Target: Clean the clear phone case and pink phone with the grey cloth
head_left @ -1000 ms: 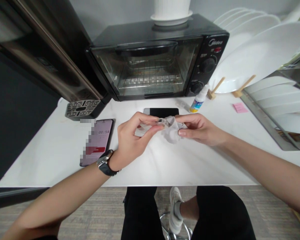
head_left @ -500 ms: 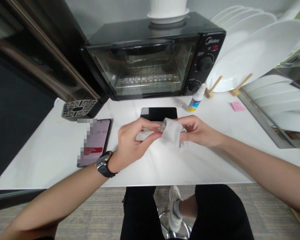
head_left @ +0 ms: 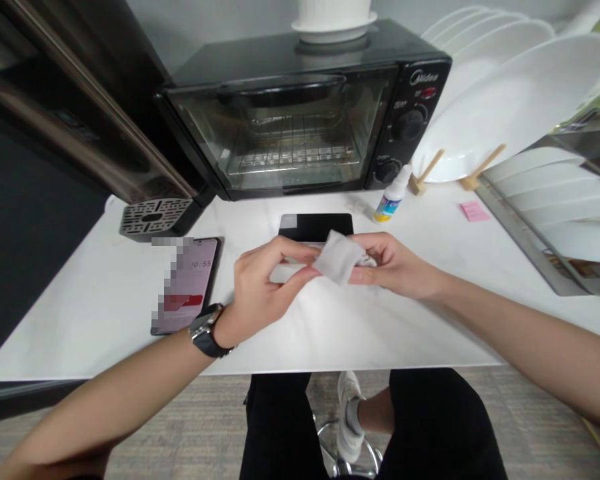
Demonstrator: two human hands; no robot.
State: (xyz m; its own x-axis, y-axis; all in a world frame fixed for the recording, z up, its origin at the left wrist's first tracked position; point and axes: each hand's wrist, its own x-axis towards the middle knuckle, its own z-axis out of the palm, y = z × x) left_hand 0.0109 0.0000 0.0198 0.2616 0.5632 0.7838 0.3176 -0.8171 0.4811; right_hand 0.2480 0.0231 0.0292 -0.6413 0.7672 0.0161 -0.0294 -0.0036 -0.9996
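In the head view, the left hand [head_left: 265, 287] and the right hand [head_left: 395, 265] are both closed in a pinch on a white cloth wipe [head_left: 336, 258]. The wipe is held above the white surface [head_left: 95, 333]. Something small may be inside the wipe, but I cannot tell, as it is hidden. Just past the wipe lies a flat black device [head_left: 316, 227]. A small spray bottle [head_left: 393, 195] stands farther off, near a black toaster oven [head_left: 280, 127]. A phone [head_left: 190, 283] showing a timer lies to the left of the left hand. White plates [head_left: 510, 100] stand up on the right.
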